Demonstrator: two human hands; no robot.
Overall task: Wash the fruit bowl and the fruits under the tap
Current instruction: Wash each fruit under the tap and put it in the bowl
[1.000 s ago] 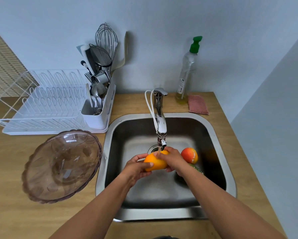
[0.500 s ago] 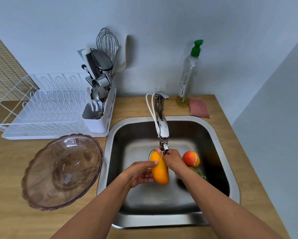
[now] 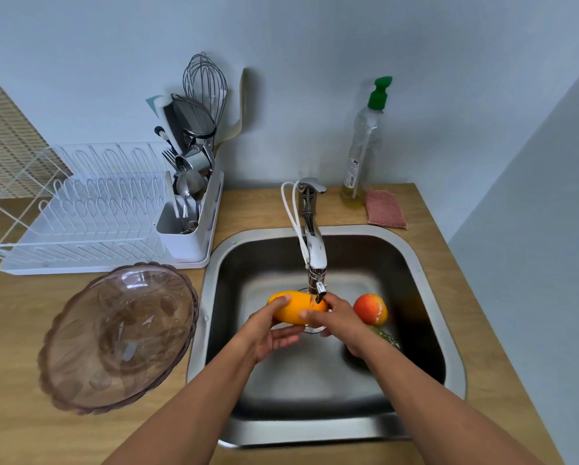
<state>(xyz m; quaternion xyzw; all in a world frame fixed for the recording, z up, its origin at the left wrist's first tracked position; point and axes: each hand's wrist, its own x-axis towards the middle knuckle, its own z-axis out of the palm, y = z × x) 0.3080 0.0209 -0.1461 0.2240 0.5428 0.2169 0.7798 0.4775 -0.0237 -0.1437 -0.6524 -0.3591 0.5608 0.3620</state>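
The long orange-yellow mango [image 3: 296, 310] now lies crosswise under the spout of the chrome tap [image 3: 316, 263], its length running left to right. Half a second ago it stood nearly upright between the palms, and 1 second ago it looked like a short rounded lump seen end-on, so the fruit is being rolled around under the water. I judge that this is the rinse in full swing, each turn bringing a fresh side beneath the stream.

The left hand [image 3: 268, 330] cups the mango from below and at its left end, fingers [image 3: 281, 302] curled over the top. The right hand [image 3: 335, 318] grips the right end just below the spout, fingers wrapped around the fruit. Both hands are clasped on the mango, held above the floor of the stainless steel sink [image 3: 449, 330].

The round red-and-orange fruit [image 3: 370, 309] sits in the same spot in the sink, just right of the right hand, with a green fruit [image 3: 387, 337] partly hidden behind the right wrist. Neither has shifted. The clear brownish scalloped plastic bowl [image 3: 118, 337] rests empty on the wooden bench [image 3: 20, 431] left of the sink, also as before. So 1 fruit is mid-wash, with 2 apparently waiting.
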